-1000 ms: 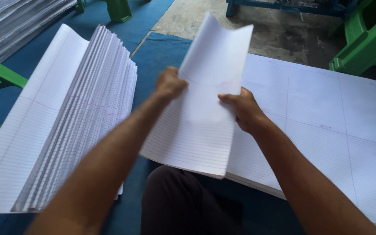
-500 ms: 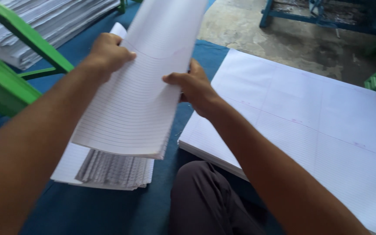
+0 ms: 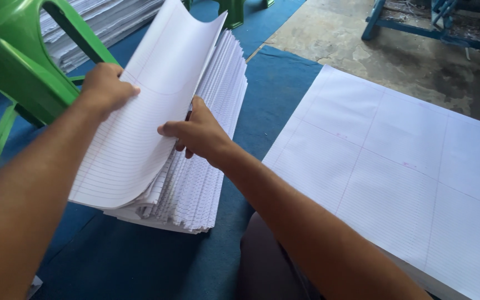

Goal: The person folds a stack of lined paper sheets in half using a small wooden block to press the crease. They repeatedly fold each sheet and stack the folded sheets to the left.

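Both my hands hold a folded sheaf of ruled white paper [image 3: 140,128] just over a slanted stack of folded sheets [image 3: 206,161] on the blue mat. My left hand [image 3: 106,86] grips the sheaf's left edge. My right hand [image 3: 195,133] pinches its right edge, thumb on top, touching the stack beneath. The sheaf's far end curls upward.
A wide pile of large unfolded ruled sheets [image 3: 395,166] lies to the right. A green plastic chair [image 3: 23,55] stands close at the left, with more paper stacks [image 3: 106,22] behind it. Blue mat [image 3: 273,94] and bare concrete floor [image 3: 362,50] lie beyond; my knee [image 3: 262,266] is below.
My hands carried the folded sheaf leftward from the large sheets and lowered it onto the slanted stack. The view swung left, bringing the green chair close.
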